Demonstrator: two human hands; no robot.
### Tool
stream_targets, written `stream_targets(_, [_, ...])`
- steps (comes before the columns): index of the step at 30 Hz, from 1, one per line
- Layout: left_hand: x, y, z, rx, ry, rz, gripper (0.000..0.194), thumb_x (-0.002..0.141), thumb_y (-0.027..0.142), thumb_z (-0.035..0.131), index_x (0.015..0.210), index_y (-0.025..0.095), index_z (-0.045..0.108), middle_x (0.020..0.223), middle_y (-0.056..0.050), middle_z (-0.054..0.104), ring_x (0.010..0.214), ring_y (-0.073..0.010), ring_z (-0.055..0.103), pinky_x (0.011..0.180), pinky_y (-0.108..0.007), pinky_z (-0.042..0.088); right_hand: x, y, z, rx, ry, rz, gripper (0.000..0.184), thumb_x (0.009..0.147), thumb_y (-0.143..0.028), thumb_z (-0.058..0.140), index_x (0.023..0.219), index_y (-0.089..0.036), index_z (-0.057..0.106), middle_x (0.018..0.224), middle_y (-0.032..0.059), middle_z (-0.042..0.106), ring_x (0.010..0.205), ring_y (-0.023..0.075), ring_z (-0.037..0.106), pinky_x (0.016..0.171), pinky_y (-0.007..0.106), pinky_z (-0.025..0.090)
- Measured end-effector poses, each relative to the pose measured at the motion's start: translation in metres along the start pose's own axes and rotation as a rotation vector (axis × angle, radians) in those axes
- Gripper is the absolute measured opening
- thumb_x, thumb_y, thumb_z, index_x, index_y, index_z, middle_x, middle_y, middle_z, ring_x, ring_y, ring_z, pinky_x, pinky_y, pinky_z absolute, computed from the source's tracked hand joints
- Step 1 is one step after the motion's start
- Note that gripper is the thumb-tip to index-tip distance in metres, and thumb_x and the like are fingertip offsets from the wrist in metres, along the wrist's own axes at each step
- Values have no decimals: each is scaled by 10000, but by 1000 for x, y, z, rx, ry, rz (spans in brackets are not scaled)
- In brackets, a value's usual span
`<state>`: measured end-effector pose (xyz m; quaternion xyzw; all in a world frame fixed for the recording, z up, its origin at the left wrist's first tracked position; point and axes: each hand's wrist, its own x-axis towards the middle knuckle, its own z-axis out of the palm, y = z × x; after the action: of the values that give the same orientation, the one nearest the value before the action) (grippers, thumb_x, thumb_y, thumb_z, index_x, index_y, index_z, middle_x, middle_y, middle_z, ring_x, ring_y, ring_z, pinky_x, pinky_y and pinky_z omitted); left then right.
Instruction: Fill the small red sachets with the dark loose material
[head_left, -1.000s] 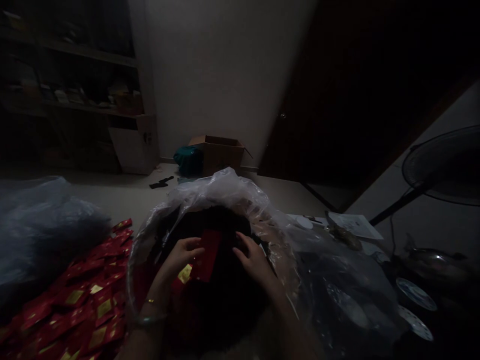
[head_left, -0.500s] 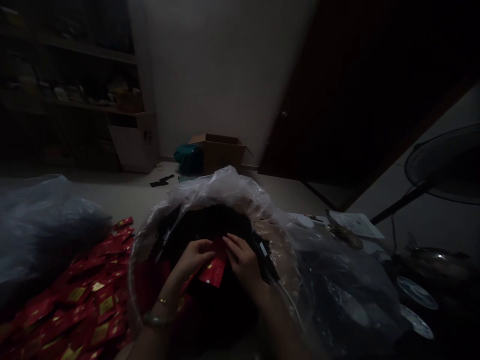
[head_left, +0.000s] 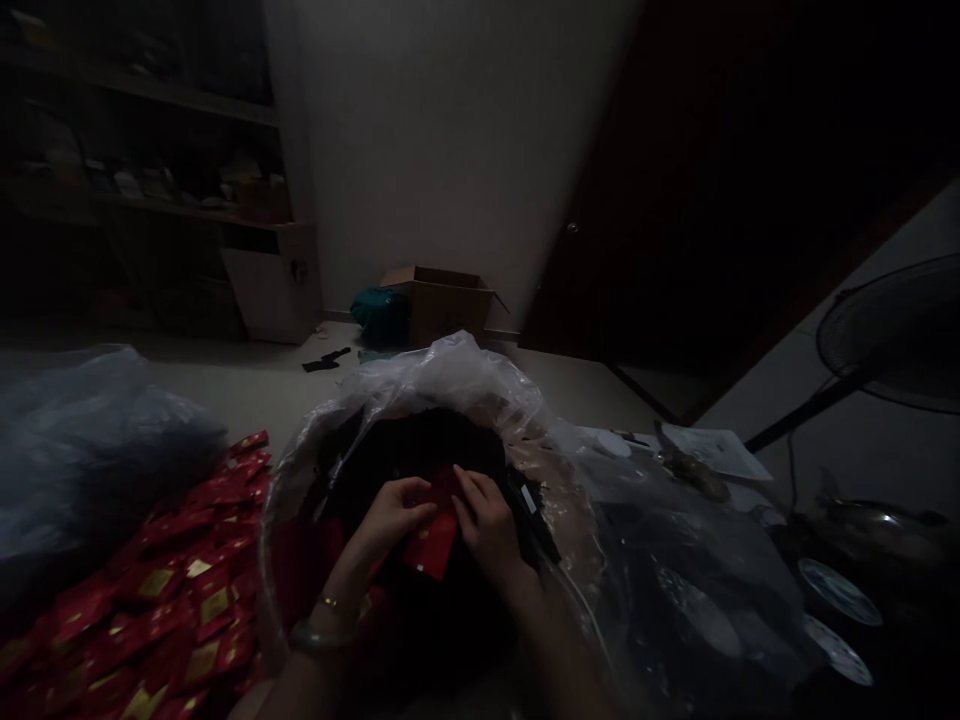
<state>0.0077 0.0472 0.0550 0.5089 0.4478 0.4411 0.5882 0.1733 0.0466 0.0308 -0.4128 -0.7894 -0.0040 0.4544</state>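
Observation:
A small red packet (head_left: 431, 548) is between my two hands, its lower end facing me. My left hand (head_left: 396, 512) has thumb and forefinger closed at the packet's upper left side. On the opposite side, the bent fingers of my right hand (head_left: 486, 522) grip its upper right edge. Beneath both hands is a clear plastic liner (head_left: 465, 365) round a wide container, with a dark mass (head_left: 420, 440) inside that is too dim to identify. To the left lies a heap of red packets (head_left: 180, 600) with gold labels.
A bulky plastic bag (head_left: 97, 440) stands at far left. Right of my hands lies a dark object with a white label (head_left: 530, 499), near a white cable (head_left: 585, 610). Patterned plates (head_left: 840, 590) and a fan (head_left: 900, 330) are at right. Behind stands an open cardboard box (head_left: 450, 305).
Both hands keep their hold on the red packet, with only slight finger shifts. The whole view has moved a little, so things appear slightly further right.

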Motion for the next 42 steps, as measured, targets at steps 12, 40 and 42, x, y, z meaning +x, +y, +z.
stream_targets(12, [-1,-1,0,1,20,-18,253,561,249,700,776,120,662,626,9,640,486,-98,522,494,-219,418,0,6,1,8,60,-23,359,890,-162,475,1225,-228,583,1098,105,657,1016,214,604,872,381,521])
stream_targets(40, [-8,6,5,-102,-115,-36,360,631,372,730,901,142,669,848,-38,671,774,-149,586,684,-223,438,13,-17,-26,340,-250,18,139,809,-128,576,859,-214,673,823,31,678,914,201,536,794,334,481])
stream_targets(42, [-7,6,5,-98,-64,-55,329,603,330,738,861,132,683,810,-52,687,739,-162,602,655,-236,439,14,-18,-29,337,-329,102,101,772,-179,636,841,-223,696,809,24,666,893,196,549,776,317,483])
